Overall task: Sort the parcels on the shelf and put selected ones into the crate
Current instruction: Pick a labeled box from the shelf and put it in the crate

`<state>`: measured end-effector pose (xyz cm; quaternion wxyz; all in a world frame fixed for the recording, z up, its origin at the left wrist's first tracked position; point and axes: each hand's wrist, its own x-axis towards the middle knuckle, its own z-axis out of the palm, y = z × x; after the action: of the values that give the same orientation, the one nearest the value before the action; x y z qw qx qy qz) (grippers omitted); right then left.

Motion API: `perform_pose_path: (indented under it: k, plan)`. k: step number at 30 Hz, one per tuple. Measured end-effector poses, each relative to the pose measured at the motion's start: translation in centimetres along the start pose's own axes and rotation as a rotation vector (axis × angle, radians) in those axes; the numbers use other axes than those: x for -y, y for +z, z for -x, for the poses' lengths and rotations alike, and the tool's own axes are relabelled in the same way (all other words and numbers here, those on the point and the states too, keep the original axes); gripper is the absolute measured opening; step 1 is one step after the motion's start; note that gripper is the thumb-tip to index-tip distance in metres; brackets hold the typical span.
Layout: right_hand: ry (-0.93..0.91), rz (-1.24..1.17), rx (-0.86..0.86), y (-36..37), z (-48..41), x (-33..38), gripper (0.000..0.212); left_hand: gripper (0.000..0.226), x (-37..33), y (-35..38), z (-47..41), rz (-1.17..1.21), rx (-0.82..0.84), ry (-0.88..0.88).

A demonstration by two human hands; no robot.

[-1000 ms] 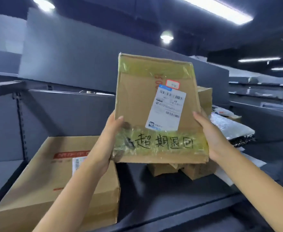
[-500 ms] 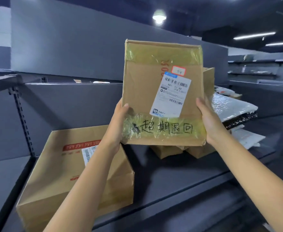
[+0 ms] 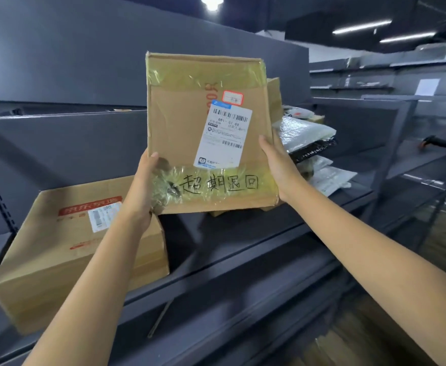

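Observation:
I hold a flat cardboard parcel (image 3: 179, 133) upright in front of the dark grey shelf (image 3: 243, 233). It has yellowish tape across top and bottom, a white shipping label and black handwriting on the lower tape. My left hand (image 3: 144, 191) grips its lower left edge. My right hand (image 3: 280, 167) grips its lower right edge. A large brown box (image 3: 58, 247) with a red logo and a label lies on the shelf at the left. No crate is in view.
Behind the held parcel stands another cardboard box (image 3: 274, 101). Bubble-wrap and plastic mailer bags (image 3: 306, 138) are piled on the shelf to the right. More grey shelving (image 3: 401, 83) runs off at the right. A wooden floor (image 3: 375, 334) shows below.
The view has swung down and right, so the parcel sits lower in frame and the floor shows. Both hands keep the same hold on the parcel.

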<state>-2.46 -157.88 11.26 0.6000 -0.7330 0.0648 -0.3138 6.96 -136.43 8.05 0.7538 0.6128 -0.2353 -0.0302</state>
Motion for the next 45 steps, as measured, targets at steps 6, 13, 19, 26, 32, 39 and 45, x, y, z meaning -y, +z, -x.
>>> perform_pose_path:
  k: [6,13,19,26,32,39,45]
  plan:
    - [-0.007,-0.071,-0.028,-6.1,7.4,0.6,0.047,0.026,-0.2,4.3,7.4,0.051,0.033,-0.013]
    - [0.094,-0.139,-0.218,-14.3,17.9,-1.4,0.041,0.025,2.5,11.6,12.9,0.100,0.265,-0.159]
    - [0.225,-0.041,-0.554,-22.6,26.6,-4.2,0.039,0.037,7.2,20.9,17.2,0.112,0.628,-0.308]
    - [0.462,0.010,-0.937,-30.2,35.8,-9.5,0.049,0.039,15.6,32.2,22.3,0.054,0.989,-0.507]
    - [0.650,0.006,-1.194,-34.7,42.4,-17.5,0.047,0.041,23.3,40.8,25.9,-0.020,1.171,-0.686]
    - [0.830,-0.047,-1.380,-35.6,47.2,-27.3,0.055,0.046,34.6,45.2,28.5,-0.148,1.383,-0.912]
    - [0.929,-0.189,-1.419,-36.5,51.3,-35.7,0.044,0.043,45.9,46.2,32.3,-0.233,1.440,-1.001]
